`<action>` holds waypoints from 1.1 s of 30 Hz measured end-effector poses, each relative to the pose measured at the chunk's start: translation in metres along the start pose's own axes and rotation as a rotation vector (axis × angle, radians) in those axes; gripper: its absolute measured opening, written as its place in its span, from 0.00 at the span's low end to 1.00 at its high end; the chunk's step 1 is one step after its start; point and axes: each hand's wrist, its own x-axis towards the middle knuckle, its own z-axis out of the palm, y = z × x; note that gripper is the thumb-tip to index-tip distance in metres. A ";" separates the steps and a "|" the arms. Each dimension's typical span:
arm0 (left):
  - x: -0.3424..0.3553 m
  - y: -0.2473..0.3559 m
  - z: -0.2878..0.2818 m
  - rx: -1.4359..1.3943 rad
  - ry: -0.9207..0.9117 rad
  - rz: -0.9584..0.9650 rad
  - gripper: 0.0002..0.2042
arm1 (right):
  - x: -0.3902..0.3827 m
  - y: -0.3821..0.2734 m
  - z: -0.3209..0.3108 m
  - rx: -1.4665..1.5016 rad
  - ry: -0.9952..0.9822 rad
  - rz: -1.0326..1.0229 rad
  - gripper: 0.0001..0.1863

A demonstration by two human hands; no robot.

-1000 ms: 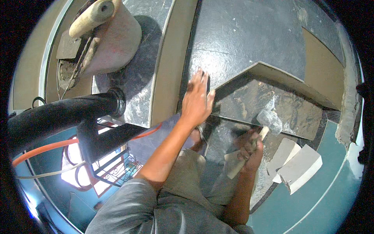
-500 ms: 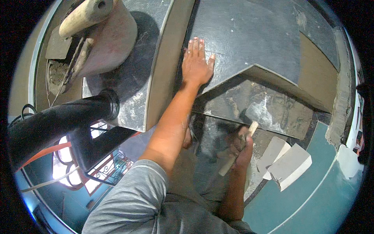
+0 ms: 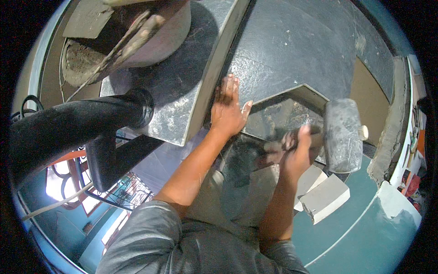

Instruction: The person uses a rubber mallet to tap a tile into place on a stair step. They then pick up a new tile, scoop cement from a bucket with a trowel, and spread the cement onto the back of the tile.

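My left hand point(image 3: 226, 109) lies flat on a large dark grey slab point(image 3: 283, 55), fingers stretched away from me and thumb out to the side. It rests close to the slab's left edge, beside a raised, pale-edged step point(image 3: 219, 50). My right hand point(image 3: 296, 153) is wrapped round the handle of a mallet, smeared by motion. The mallet's thick grey head point(image 3: 343, 137) is up at the right, in front of the slab's angled near edge. A light handle end pokes out of its far side. Most of the handle is hidden by my hand and blur.
At upper left a pale rounded container point(image 3: 159, 50) stands on the raised step, with mortar-crusted sticks by it. A thick black pipe point(image 3: 77, 116) crosses the left side. Off-white block pieces point(image 3: 326, 198) lie at lower right, by a teal surface point(image 3: 337, 242). Rough mortar point(image 3: 388, 132) edges the right.
My right hand has swung the mallet up and to the right, from low by the near edge. My left hand stays flat on the slab, now nearer me. The view has shifted.
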 end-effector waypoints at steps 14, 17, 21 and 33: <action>0.004 -0.003 -0.009 -0.074 -0.012 -0.032 0.48 | 0.100 -0.020 0.162 0.037 -0.378 -0.331 0.16; 0.005 -0.005 -0.010 -0.174 -0.013 -0.045 0.51 | 0.098 0.000 0.168 -0.343 -0.326 -0.658 0.21; 0.004 -0.006 -0.013 -0.201 -0.042 -0.015 0.52 | 0.103 0.011 0.167 -0.207 -0.310 -0.673 0.21; 0.003 -0.008 -0.010 -0.115 0.169 0.090 0.50 | 0.101 0.007 0.162 -0.301 -0.373 -0.451 0.19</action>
